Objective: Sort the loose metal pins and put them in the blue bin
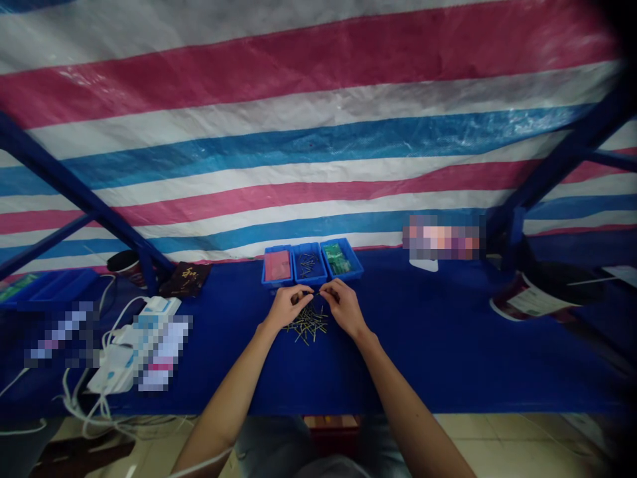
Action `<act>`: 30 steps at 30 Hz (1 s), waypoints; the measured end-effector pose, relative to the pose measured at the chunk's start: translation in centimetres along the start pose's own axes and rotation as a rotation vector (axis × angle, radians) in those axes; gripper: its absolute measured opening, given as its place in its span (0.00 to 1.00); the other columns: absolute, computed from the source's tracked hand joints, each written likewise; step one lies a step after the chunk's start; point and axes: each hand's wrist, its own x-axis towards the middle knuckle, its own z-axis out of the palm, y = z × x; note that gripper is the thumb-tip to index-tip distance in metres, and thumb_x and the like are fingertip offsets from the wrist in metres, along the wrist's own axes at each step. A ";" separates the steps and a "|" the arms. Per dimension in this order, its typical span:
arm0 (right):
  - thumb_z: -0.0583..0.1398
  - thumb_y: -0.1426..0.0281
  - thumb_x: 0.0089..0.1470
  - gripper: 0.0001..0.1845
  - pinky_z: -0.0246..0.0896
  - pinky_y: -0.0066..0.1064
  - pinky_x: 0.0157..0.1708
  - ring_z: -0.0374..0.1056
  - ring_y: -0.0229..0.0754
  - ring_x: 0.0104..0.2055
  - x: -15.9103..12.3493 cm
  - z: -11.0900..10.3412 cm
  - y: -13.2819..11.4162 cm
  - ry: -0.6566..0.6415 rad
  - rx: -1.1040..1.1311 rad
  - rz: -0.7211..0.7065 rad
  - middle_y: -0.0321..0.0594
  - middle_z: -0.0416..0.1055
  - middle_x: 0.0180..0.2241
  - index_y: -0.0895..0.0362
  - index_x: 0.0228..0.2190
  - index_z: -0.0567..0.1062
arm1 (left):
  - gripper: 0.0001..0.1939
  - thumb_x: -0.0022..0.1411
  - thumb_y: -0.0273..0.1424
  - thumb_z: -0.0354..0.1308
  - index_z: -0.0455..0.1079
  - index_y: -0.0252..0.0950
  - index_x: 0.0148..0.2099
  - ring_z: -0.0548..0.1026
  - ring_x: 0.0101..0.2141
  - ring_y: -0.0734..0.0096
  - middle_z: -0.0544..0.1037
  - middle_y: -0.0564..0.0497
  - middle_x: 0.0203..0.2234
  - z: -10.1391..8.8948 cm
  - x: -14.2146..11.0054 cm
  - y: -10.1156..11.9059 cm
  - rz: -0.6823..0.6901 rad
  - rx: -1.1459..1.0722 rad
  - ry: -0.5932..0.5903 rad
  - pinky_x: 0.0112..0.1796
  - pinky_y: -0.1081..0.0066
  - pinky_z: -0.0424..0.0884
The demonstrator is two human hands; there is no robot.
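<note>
My left hand (287,307) and my right hand (344,307) are close together over the table, each closed in a pinch. Between their fingertips is a thin, dark, stick-like piece (317,293), too small to make out well. Just below the hands lies a loose pile of thin, brass-and-dark stick-like pieces (307,325). Behind the hands three small blue bins stand in a row. A pink item fills the left bin (277,265), several dark thin pieces lie in the middle bin (308,263), and green packets are in the right bin (341,257).
On the left are a white power strip (127,352) with cables, a dark brown packet (186,279), a cup (127,267) and a blue tray (54,287). A paper tub (535,297) stands at right. Blue frame bars (117,226) slant at both sides before a striped sheet (308,153).
</note>
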 end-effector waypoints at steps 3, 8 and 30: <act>0.58 0.72 0.60 0.07 0.57 0.30 0.32 0.63 0.38 0.29 -0.1 0.4 -0.4 0.026 0.033 0.005 0.37 0.68 0.31 0.55 0.33 0.76 | 0.13 0.65 0.37 0.59 0.78 0.33 0.43 0.61 0.21 0.78 0.70 0.56 0.21 0.1 0.0 0.1 0.058 0.025 -0.025 0.26 0.76 0.56; 0.58 0.71 0.61 0.07 0.57 0.30 0.32 0.63 0.38 0.30 -0.3 0.9 -0.7 0.026 0.041 0.003 0.37 0.68 0.31 0.55 0.34 0.77 | 0.13 0.67 0.37 0.57 0.78 0.32 0.39 0.63 0.23 0.77 0.75 0.51 0.25 0.0 0.0 0.1 0.082 0.038 0.019 0.27 0.75 0.58; 0.54 0.71 0.64 0.09 0.60 0.30 0.38 0.68 0.41 0.36 -0.7 1.4 -0.4 -0.028 -0.118 -0.029 0.38 0.71 0.35 0.53 0.35 0.73 | 0.16 0.69 0.37 0.55 0.79 0.32 0.37 0.66 0.23 0.76 0.77 0.49 0.26 -0.2 0.0 0.4 0.083 0.040 -0.020 0.27 0.74 0.59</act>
